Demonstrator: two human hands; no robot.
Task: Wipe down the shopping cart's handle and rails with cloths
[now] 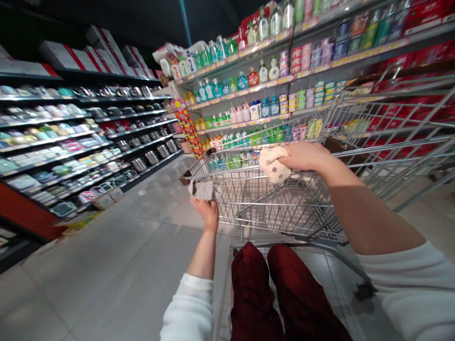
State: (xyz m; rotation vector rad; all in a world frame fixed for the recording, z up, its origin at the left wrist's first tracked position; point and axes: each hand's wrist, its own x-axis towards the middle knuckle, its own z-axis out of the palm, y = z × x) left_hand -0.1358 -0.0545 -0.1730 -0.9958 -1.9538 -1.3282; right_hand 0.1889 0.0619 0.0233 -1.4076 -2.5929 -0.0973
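A metal shopping cart [273, 215] stands side-on right before my knees. At its left end, my left hand [208, 210] grips a greyish, fuzzy cloth [203, 190] beside the basket's corner. My right hand [304, 156] is closed on a cream cloth with grey dots [275, 166], held at the cart's upper side rail. Part of each cloth is bunched up, and the fingertips under them are hidden. Through the wires the cart's basket floor shows.
Shelves of soap bottles and tubs [245, 83] rise behind the cart. On the left, another shelf [71, 137] carries bowls and metal pots. A grey tiled floor [131, 260] runs between them. More cart wirework [398, 123] extends to the right.
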